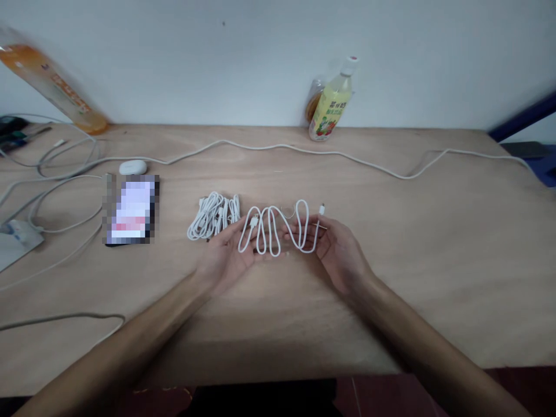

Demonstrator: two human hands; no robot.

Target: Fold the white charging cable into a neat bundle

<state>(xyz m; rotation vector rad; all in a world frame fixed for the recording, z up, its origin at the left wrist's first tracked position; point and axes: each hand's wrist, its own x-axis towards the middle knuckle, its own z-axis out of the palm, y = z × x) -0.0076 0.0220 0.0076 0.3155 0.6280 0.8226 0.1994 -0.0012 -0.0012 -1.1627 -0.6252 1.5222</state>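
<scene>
A white USB charging cable (pixel 270 231) is laid out in wavy loops between my hands, low over the table. My left hand (pixel 223 255) is palm up, its stretched fingers under the left loops near one plug. Across from it, my right hand (pixel 341 249) has its palm turned inward and up, with fingers behind the right loops beside the other plug. Both hands hold the cable from beneath, without a tight grip. Just behind my left fingers lies a pile of bundled white cables (pixel 212 214), partly hidden by that hand.
Left of the pile are a blurred-out phone (pixel 132 211) and a white earbud case (pixel 133 168). A long white cord (pixel 278 147) runs across the table's back. Against the wall stand a yellow-green drink bottle (pixel 332 107) and an orange drink bottle (pixel 65 90). More cords lie at left.
</scene>
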